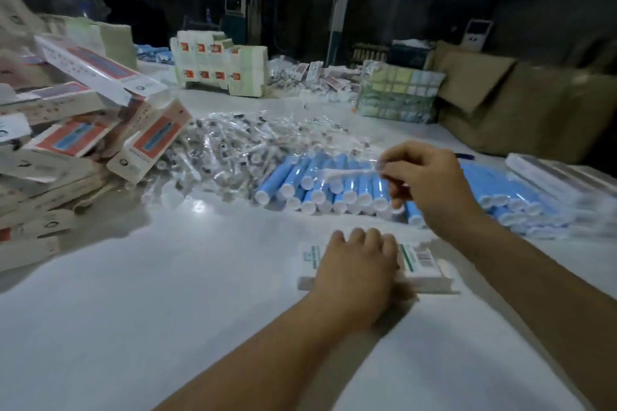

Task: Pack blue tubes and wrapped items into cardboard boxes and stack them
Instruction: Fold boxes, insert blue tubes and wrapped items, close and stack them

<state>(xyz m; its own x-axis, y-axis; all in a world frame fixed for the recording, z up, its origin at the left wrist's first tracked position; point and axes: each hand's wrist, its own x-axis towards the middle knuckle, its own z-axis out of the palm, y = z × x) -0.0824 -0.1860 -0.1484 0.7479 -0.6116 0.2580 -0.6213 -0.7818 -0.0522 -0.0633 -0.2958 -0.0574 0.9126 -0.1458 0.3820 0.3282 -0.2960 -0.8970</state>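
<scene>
Blue tubes (334,183) with white caps; white, green-striped box (420,260).

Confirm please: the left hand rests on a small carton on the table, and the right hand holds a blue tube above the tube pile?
Not quite. In the head view the right hand pinches a clear-wrapped item, not a blue tube. The rest holds.

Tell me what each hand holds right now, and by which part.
The right hand pinches one end of a clear wrapped item above the blue tubes. The left hand rests on a small white box on the table; its grip is unclear.
</scene>
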